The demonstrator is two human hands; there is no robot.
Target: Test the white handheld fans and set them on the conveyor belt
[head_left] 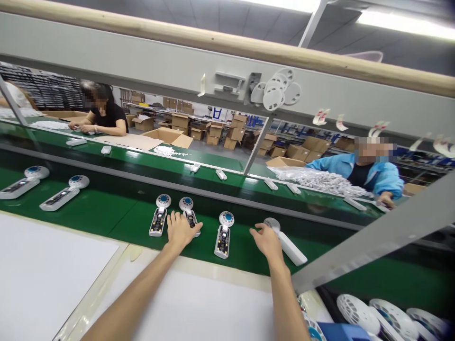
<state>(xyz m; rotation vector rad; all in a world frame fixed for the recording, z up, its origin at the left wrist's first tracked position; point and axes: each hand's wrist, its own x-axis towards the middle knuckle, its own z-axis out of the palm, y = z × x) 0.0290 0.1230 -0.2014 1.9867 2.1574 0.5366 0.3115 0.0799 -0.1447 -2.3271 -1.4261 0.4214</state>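
Observation:
My left hand [180, 232] reaches over the green conveyor belt with its fingers spread. It partly covers a handheld fan [186, 204] whose circuit board shows; whether it touches the fan I cannot tell. Just left of it lies another open-bodied handheld fan [157, 221]. Between my hands rests a third fan [223, 240], circuit board facing up. My right hand [267, 241] has its thumb and fingers apart, beside a white fan [293, 248] lying with its closed handle up. The hand hides part of that fan's head.
Two more fans [60, 196] [21, 187] lie left on the belt [117, 213]. A slanted metal post [369, 232] stands right, near stacked fans [359, 312]. White sheets [213, 303] cover the near table. Co-workers [106, 113] [373, 170] sit opposite, beside white parts [320, 182].

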